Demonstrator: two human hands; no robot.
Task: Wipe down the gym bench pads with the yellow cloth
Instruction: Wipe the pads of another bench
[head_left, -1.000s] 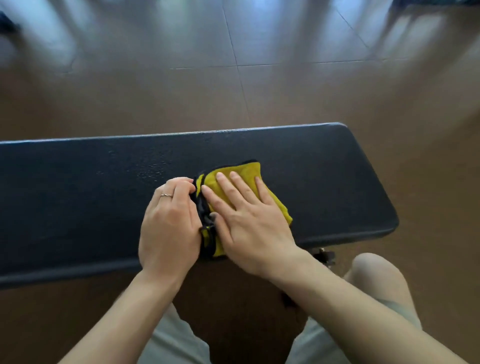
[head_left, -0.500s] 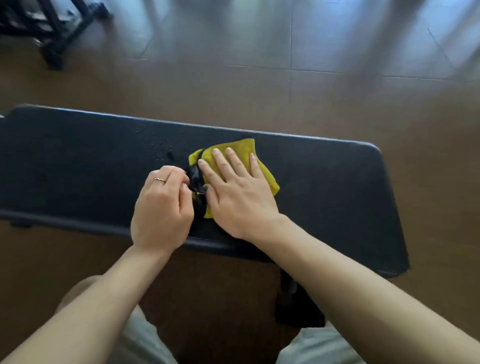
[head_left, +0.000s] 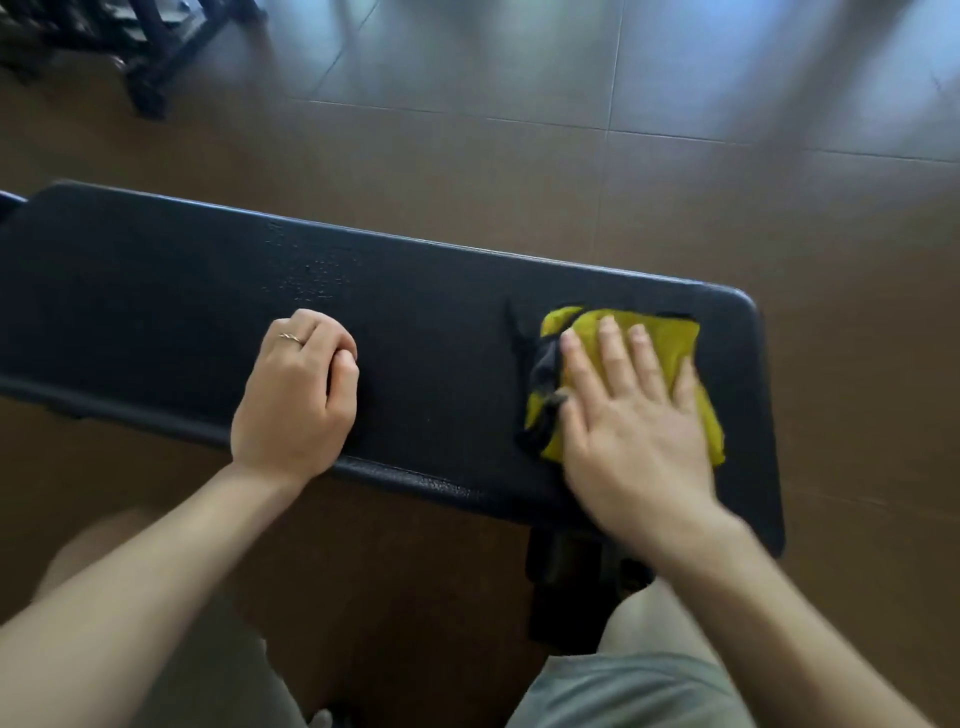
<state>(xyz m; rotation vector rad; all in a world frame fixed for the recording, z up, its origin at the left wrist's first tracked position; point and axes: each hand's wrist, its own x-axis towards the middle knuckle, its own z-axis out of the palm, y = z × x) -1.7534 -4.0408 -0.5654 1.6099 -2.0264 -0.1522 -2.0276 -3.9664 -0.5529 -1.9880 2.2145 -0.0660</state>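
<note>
A long black gym bench pad (head_left: 431, 332) runs across the view from left to right. The folded yellow cloth (head_left: 670, 332), edged in black, lies near the pad's right end. My right hand (head_left: 628, 415) presses flat on the cloth with straight, spread fingers. My left hand (head_left: 296, 395) rests on the pad's middle near its front edge, fingers curled into a loose fist and holding nothing; a ring sits on one finger. A patch of small droplets (head_left: 311, 278) shines on the pad just beyond my left hand.
The bench's dark support (head_left: 571, 587) shows under the pad's right end, between my knees in grey shorts (head_left: 634, 691). Brown tiled floor (head_left: 571, 171) lies beyond the bench. Black equipment frames (head_left: 150, 57) stand at the far left.
My right hand has slid the cloth to the right, toward the pad's end. My left hand let go of the cloth's edge and stays behind at the pad's middle.
</note>
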